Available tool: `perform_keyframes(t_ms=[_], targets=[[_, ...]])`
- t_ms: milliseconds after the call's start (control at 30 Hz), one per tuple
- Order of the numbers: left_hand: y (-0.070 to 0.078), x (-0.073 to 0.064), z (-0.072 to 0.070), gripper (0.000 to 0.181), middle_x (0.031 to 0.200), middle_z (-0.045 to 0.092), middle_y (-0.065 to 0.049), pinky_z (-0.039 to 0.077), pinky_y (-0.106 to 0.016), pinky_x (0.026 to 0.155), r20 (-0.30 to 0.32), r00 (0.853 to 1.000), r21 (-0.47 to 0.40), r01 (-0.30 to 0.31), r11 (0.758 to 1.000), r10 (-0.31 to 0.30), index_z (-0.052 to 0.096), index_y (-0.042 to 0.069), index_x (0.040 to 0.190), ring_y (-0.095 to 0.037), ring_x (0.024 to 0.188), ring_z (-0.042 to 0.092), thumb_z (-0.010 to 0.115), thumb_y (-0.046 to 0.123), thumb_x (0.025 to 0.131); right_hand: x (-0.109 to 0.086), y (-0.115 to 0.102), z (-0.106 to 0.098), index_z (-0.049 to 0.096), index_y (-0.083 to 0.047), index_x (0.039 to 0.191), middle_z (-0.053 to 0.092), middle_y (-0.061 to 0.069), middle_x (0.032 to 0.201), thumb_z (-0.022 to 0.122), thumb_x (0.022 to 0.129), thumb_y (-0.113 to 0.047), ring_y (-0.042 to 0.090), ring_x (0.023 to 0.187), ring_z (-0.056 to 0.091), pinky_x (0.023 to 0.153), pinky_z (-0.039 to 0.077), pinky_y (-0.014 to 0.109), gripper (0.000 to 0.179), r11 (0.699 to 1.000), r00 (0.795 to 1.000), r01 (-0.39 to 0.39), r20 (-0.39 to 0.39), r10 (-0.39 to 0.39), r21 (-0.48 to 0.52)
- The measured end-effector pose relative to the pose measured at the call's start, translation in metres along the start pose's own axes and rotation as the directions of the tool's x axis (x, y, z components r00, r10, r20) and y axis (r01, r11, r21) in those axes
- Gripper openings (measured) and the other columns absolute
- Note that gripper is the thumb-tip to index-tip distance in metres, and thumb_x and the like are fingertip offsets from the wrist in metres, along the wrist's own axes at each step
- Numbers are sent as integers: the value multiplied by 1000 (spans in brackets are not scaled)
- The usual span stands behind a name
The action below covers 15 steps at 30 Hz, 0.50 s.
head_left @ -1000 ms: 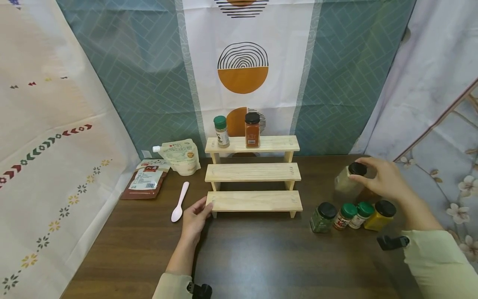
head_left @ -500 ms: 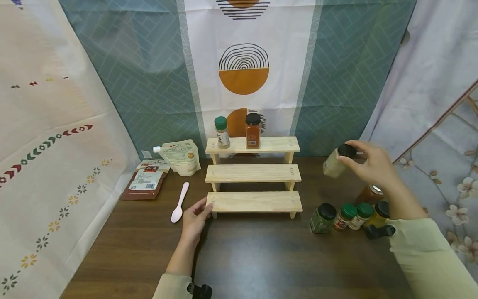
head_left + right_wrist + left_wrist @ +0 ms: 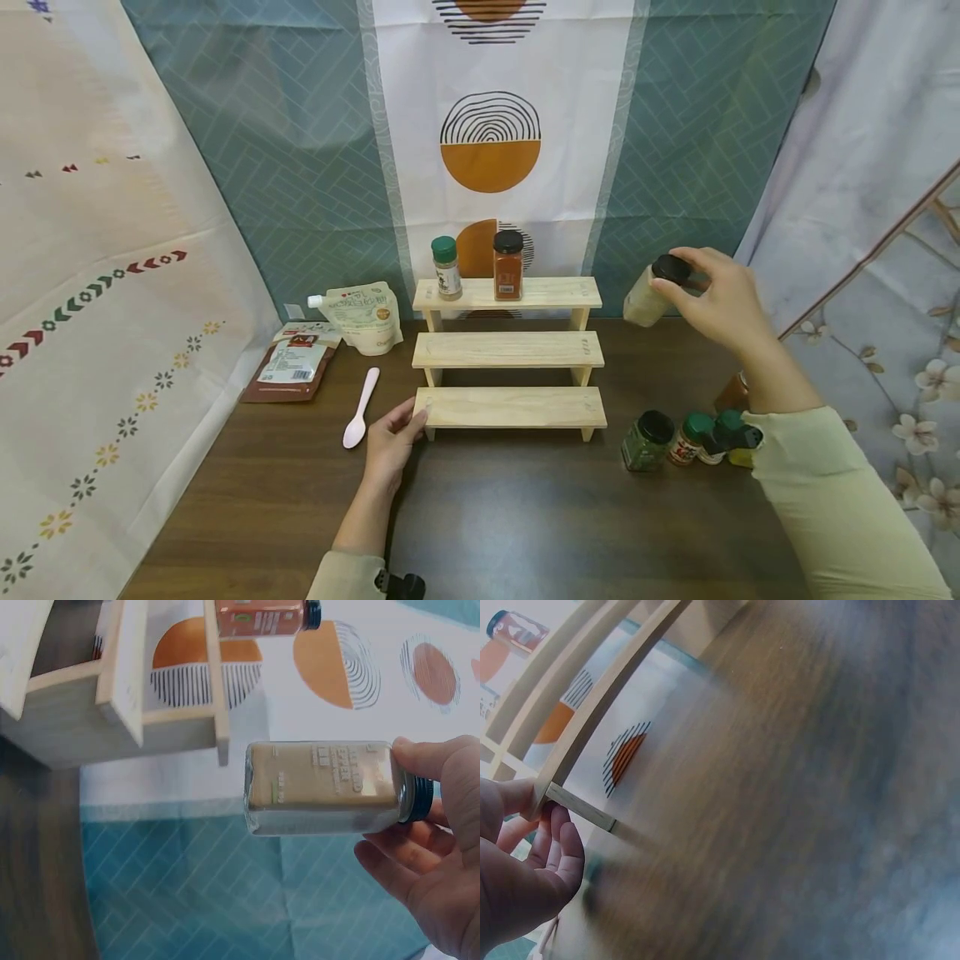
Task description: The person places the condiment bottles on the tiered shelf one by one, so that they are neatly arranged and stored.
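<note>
My right hand (image 3: 716, 296) holds a clear spice jar (image 3: 322, 780) of pale tan powder by its black lid, in the air to the right of the wooden three-tier shelf (image 3: 510, 407). The jar tilts, its base toward the shelf. My left hand (image 3: 392, 442) grips the left end of the lowest tier; in the left wrist view the thumb lies above the board and the fingers (image 3: 570, 851) curl beneath. On the top tier stand a green-capped shaker (image 3: 447, 271) and a black-lidded jar of red-orange spice (image 3: 507, 268).
At the right are a jar of green herbs (image 3: 647, 442), green-capped shakers (image 3: 686, 440) and other jars partly hidden by my right arm. To the left lie a pink spoon (image 3: 362, 408), a spouted pouch (image 3: 363, 315) and a brown packet (image 3: 294, 362). Patterned cloth (image 3: 675, 125) hangs behind.
My right hand has lifted the tan-powder jar off the table at the right and carried it up and left toward the shelf. My left hand stays on the lowest tier.
</note>
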<state>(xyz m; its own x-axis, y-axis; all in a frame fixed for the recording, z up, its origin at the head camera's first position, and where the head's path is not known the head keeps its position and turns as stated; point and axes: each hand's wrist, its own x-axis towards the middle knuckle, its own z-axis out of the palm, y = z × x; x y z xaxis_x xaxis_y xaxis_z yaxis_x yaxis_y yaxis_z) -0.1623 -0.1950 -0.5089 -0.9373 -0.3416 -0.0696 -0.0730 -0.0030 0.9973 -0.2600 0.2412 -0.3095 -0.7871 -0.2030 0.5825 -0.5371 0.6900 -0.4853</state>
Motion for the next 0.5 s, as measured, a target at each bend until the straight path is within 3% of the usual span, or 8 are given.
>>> perform_keyframes(t_ms=[233,367,500], targets=[[0,0,-2,37,111,70,-17,55,-21,73,-7,1000,15,-5,1000,5,66,-4,129,-10,86,64,72,8,95,16,-16,8,64,5,129,64,22,115,79,91,-18,38,102,62,77,46,3,47,1000,999,31,-12,-31,-3],[0,0,-2,37,110,70,-18,54,-20,72,-5,1000,17,-10,1000,10,66,-5,129,-10,85,63,72,8,95,26,-20,15,64,5,129,64,22,116,78,91,-19,38,102,63,79,56,21,47,1000,1000,29,0,-29,0],[0,-1,-1,37,108,71,-16,55,-22,73,-2,1000,18,-7,1000,7,66,-5,129,-9,85,63,73,8,94,32,-22,23,63,6,129,64,23,117,78,91,-20,39,103,63,81,58,37,48,1000,1000,25,11,-25,7]])
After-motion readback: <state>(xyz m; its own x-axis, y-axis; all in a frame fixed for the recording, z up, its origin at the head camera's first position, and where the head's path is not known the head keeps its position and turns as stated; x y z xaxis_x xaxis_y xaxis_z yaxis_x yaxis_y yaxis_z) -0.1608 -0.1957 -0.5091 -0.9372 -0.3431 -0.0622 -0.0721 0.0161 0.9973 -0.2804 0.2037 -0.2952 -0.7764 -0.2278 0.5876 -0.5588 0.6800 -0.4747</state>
